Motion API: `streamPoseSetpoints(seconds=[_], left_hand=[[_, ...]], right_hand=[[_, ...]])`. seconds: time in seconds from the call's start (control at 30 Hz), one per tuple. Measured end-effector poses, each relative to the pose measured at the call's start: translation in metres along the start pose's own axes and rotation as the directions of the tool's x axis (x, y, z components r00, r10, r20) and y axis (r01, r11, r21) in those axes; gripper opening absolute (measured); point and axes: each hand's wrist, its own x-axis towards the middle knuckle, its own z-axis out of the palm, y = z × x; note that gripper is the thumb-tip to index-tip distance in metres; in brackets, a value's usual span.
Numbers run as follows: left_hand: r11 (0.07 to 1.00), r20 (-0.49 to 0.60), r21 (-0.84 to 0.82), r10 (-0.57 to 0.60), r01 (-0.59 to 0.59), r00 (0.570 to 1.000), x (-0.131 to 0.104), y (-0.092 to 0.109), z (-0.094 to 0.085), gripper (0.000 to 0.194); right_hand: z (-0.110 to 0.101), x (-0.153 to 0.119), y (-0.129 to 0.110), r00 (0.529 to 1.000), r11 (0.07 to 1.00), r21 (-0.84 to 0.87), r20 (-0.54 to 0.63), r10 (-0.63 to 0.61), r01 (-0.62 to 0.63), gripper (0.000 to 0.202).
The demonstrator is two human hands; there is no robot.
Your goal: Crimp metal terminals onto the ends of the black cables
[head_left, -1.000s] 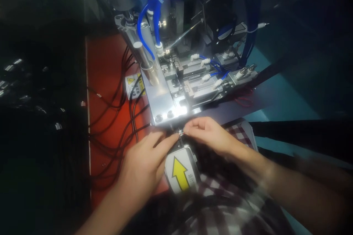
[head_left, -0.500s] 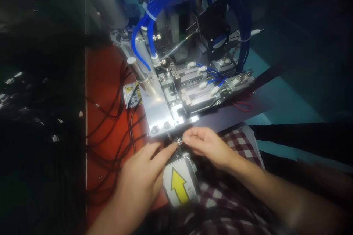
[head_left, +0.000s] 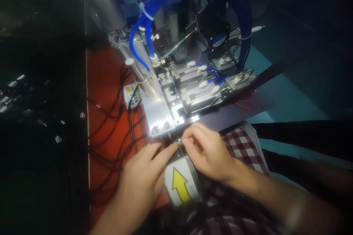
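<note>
head: one left hand (head_left: 143,165), one right hand (head_left: 208,151), half-curled at one metal part (head_left: 179,140); grip unclear.

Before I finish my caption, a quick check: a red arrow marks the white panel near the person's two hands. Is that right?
The colour is wrong: the head view shows a yellow arrow. It does mark the white panel near the left hand and right hand.

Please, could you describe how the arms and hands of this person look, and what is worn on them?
Each grip is a bare human hand: the left hand and the right hand show no glove. Both forearms are bare as far as they are visible, with no sleeve or watch to see. Checked cloth, dark red and white, shows near the body.
</note>
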Motion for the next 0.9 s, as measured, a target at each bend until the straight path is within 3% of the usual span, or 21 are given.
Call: streamPoseSetpoints(seconds=[0.07, 0.13, 0.23, 0.3, 0.37, 0.5, 0.6, 0.77, 0.83, 0.9], left_hand=[[1.000, -0.002, -0.003, -0.003, 0.003, 1.000, 0.000, 0.000, 0.000, 0.032], [1.000, 0.003, -0.006, -0.005, 0.005, 1.000, 0.000, 0.000, -0.001, 0.031], [1.000, 0.019, -0.013, -0.010, 0.010, 1.000, 0.000, 0.000, -0.002, 0.031], [1.000, 0.023, -0.018, -0.019, 0.019, 1.000, 0.000, 0.000, -0.003, 0.031], [1.000, 0.022, -0.019, -0.024, 0.024, 0.999, 0.001, 0.000, -0.002, 0.031], [0.999, 0.008, -0.034, -0.014, 0.014, 1.000, 0.001, 0.000, -0.002, 0.029], [0.999, 0.006, -0.050, -0.012, 0.013, 1.000, 0.000, 0.001, -0.002, 0.029], [0.998, 0.003, -0.068, -0.015, 0.015, 1.000, -0.001, 0.001, -0.002, 0.029], [0.996, -0.001, -0.085, -0.012, 0.012, 1.000, -0.001, 0.002, -0.003, 0.028], [0.997, 0.000, -0.079, -0.005, 0.005, 1.000, -0.001, 0.002, -0.004, 0.028]], right_hand=[[0.004, 0.000, -0.003, 0.996, 0.996, 0.023, -0.041, 0.085, -0.084, 0.013], [0.007, 0.001, -0.004, 0.959, 0.951, 0.146, -0.032, 0.281, -0.273, 0.014], [0.006, 0.003, -0.005, 0.825, 0.737, 0.382, 0.157, 0.543, -0.558, 0.016], [0.004, 0.004, -0.005, 0.770, 0.636, 0.444, 0.265, 0.580, -0.631, 0.016], [0.002, 0.003, -0.005, 0.792, 0.666, 0.435, 0.258, 0.553, -0.607, 0.016], [0.000, 0.001, -0.008, 0.946, 0.929, 0.178, 0.043, 0.323, -0.325, 0.013], [0.001, 0.000, -0.010, 0.982, 0.982, 0.025, -0.004, 0.189, -0.189, 0.012], [0.008, 0.001, -0.009, 0.961, 0.962, 0.067, -0.063, 0.270, -0.265, 0.013], [0.010, 0.002, -0.008, 0.915, 0.898, 0.202, -0.019, 0.402, -0.391, 0.015], [0.011, 0.003, -0.008, 0.840, 0.777, 0.338, 0.090, 0.535, -0.531, 0.016]])
